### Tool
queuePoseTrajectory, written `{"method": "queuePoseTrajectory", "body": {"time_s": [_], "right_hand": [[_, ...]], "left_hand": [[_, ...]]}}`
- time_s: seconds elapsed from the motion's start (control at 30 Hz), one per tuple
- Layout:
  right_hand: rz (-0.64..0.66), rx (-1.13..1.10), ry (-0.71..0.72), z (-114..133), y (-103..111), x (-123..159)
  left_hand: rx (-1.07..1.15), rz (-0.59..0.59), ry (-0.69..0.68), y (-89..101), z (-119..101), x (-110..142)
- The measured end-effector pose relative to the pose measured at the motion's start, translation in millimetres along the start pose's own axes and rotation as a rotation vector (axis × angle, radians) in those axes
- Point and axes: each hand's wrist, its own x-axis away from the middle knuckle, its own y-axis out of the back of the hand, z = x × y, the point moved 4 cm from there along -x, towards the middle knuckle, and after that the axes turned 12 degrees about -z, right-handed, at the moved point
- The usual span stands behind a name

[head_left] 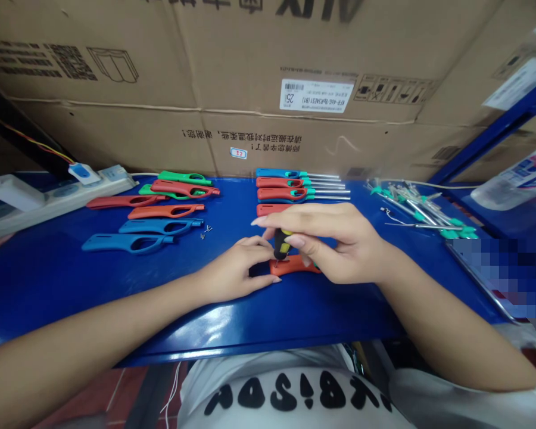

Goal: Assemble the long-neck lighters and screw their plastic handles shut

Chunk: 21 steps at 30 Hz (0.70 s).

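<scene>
My right hand (335, 241) is closed around a small screwdriver with a black and yellow handle (280, 243), held upright over an orange lighter body (291, 266) on the blue table (62, 274). My left hand (239, 268) rests on the table with its fingers pinching the left end of that orange body. Two tiny screws (206, 231) lie loose to the left.
Red, green, orange and blue lighter shells (156, 208) lie at the left. Assembled lighters with metal tubes (301, 186) lie behind my hands. Metal tubes with green ends (422, 210) are piled at the right. A white power strip (49, 199) and cardboard boxes (250, 89) stand behind.
</scene>
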Motion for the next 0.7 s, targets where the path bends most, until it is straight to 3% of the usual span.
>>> {"method": "queuePoseTrajectory", "body": {"time_s": [0.2, 0.47, 0.7], "right_hand": [[-0.013, 0.215, 0.069, 1.8, 3.1, 0.2], [-0.038, 0.084, -0.057, 9.1, 0.8, 1.4], [-0.052, 0.289, 0.013, 8.0, -0.2, -2.8]], "left_hand": [[-0.016, -0.041, -0.006, -0.6, 2.8, 1.7], [0.028, -0.006, 0.018, 0.9, -1.5, -1.6], [0.026, -0.029, 0.011, -0.7, 1.9, 0.8]]}}
